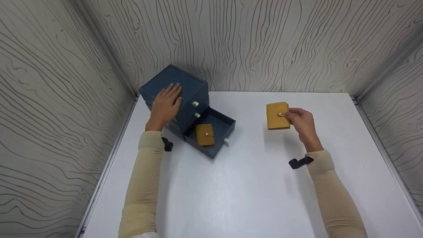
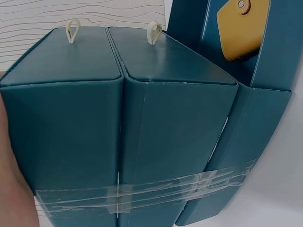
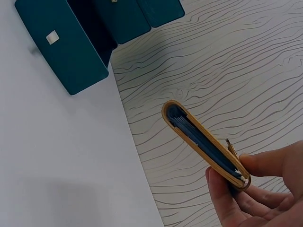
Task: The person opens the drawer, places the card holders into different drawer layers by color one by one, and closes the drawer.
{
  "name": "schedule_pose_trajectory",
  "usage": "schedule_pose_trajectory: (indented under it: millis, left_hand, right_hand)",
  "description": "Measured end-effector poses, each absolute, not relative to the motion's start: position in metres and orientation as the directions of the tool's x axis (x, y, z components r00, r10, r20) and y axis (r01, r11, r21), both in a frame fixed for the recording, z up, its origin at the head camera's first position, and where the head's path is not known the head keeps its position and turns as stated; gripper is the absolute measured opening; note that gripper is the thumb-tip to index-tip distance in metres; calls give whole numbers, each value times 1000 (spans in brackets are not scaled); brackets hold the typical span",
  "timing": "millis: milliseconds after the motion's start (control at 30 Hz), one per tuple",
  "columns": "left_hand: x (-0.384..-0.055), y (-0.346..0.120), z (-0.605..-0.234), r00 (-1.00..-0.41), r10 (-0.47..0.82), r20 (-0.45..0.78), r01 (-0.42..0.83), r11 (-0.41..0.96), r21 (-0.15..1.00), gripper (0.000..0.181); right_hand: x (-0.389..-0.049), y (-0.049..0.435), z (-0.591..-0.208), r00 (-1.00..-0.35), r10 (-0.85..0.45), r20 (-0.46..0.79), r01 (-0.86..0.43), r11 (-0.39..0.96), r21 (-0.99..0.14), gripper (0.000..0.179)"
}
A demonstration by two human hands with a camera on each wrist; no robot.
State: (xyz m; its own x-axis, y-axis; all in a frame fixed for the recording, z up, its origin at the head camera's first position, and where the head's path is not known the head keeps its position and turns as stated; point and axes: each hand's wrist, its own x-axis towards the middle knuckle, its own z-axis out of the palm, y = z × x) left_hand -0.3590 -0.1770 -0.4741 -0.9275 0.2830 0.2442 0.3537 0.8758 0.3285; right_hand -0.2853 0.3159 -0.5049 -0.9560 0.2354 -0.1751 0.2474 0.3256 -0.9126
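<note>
My right hand pinches a mustard-yellow card wallet by its snap-strap edge, holding it up over the right part of the table. End-on in the right wrist view, the wallet shows dark inner sleeves between its covers. My left hand rests flat on top of a dark blue drawer box, fingers straight. The box's lowest drawer is pulled out, and a second yellow wallet lies in it with its snap facing up.
Two upper drawers, with pale pull loops, are closed. Clear tape runs around the box's side. The white table is bounded by wood-grain panels at the back and sides.
</note>
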Motion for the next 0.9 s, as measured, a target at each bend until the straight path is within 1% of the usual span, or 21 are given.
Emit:
schedule_pose_trajectory:
  millis: [267, 500, 900]
  left_hand:
    - [-359, -177, -474, -925, 288, 246, 360, 872, 331, 55]
    - [-358, -179, -472, -936, 279, 214, 339, 876, 343, 56]
    - [-358, -180, -473, -933, 284, 221, 346, 875, 338, 57]
  right_hand:
    - [-289, 303, -502, -963, 207, -174, 235, 321, -918, 57]
    - [-292, 293, -504, -974, 173, -143, 192, 315, -930, 55]
    - [-299, 273, -504, -973, 127, -194, 222, 264, -939, 53]
